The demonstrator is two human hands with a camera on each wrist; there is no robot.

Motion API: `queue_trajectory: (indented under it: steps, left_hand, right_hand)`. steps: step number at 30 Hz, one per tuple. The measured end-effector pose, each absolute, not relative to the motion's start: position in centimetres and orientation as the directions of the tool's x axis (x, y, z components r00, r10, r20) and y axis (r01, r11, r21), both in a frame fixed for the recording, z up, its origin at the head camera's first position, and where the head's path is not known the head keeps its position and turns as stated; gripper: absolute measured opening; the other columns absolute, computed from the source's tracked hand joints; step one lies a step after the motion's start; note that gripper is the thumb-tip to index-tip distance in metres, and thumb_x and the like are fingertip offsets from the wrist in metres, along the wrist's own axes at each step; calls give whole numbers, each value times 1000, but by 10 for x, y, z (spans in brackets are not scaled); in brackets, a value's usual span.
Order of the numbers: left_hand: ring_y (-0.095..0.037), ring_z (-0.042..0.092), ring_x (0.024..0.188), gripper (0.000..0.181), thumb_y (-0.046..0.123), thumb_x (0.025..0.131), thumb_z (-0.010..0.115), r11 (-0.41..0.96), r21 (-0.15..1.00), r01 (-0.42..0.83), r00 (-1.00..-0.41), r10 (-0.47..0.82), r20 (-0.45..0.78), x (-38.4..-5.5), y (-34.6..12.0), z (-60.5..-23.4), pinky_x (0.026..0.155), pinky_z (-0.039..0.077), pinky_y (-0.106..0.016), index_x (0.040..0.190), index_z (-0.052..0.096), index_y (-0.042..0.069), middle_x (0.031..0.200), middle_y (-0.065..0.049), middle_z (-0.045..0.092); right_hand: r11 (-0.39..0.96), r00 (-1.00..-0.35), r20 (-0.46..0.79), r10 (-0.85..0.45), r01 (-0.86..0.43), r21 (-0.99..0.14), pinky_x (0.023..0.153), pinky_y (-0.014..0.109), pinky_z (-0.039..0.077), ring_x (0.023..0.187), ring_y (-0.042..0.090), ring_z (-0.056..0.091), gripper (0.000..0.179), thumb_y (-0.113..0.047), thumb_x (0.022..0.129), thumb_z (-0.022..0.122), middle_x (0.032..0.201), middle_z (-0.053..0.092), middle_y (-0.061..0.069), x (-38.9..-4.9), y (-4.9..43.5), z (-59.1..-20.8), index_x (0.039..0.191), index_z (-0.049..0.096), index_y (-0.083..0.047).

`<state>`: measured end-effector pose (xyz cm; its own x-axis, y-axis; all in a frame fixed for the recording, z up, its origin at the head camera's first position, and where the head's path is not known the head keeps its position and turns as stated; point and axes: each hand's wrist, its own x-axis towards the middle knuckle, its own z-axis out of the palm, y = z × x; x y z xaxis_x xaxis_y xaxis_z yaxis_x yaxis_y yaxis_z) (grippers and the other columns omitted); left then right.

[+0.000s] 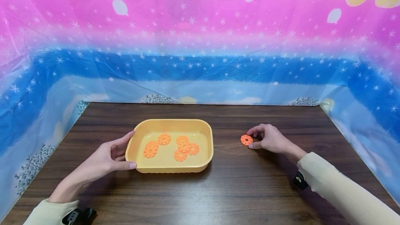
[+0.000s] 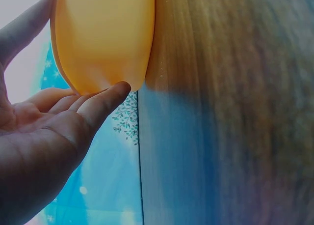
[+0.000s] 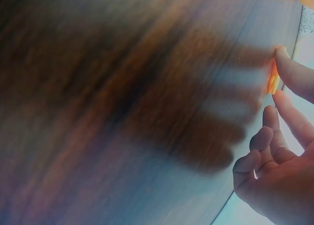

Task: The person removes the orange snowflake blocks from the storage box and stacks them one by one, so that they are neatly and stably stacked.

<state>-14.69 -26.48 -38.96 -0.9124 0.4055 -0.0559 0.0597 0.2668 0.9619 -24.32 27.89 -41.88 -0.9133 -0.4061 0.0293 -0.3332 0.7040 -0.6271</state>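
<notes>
A yellow plastic tray [image 1: 172,169] stands on the table, left of centre. My left hand [image 1: 101,159] holds its left end, thumb at the near corner and fingers spread along the far side; in the left wrist view the fingers reach the tray's wall [image 2: 105,38]. Inside lie several orange notched discs [image 1: 164,139], a few of them overlapping. To the right of the tray, my right hand [image 1: 272,140] pinches one orange notched disc [image 1: 246,140] by its edge between thumb and forefinger. The right wrist view shows that disc [image 3: 273,78] edge-on, with the other fingers loosely bent.
Beneath everything is a dark wood-grain table [image 1: 237,190]. A pink and blue patterned cloth [image 1: 200,37] hangs behind it and along both sides. Black wrist straps [image 1: 300,180] sit at the sleeve cuffs.
</notes>
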Motion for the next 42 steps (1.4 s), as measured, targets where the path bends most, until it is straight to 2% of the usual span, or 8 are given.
queue_trajectory:
  steps: [32,42]
  left_hand:
    - [-46,36,146,100,2,92,81,233,970,72,-907,420,-33,-146,-265,-390,99,54,-29,167,14,-1,168,-29,22]
    - [-45,34,148,102,7,92,83,288,956,62,-916,396,-60,-147,-264,-389,99,53,-27,168,15,1,170,-27,20]
  right_hand:
    - [703,-920,34,-391,-322,-634,73,37,41,83,24,49,32,-13,84,90,98,62,8,-242,278,-417,110,74,-4]
    - [708,-925,26,-380,-309,-635,73,38,41,82,24,48,34,-15,84,90,98,61,8,-240,278,-418,112,73,-5]
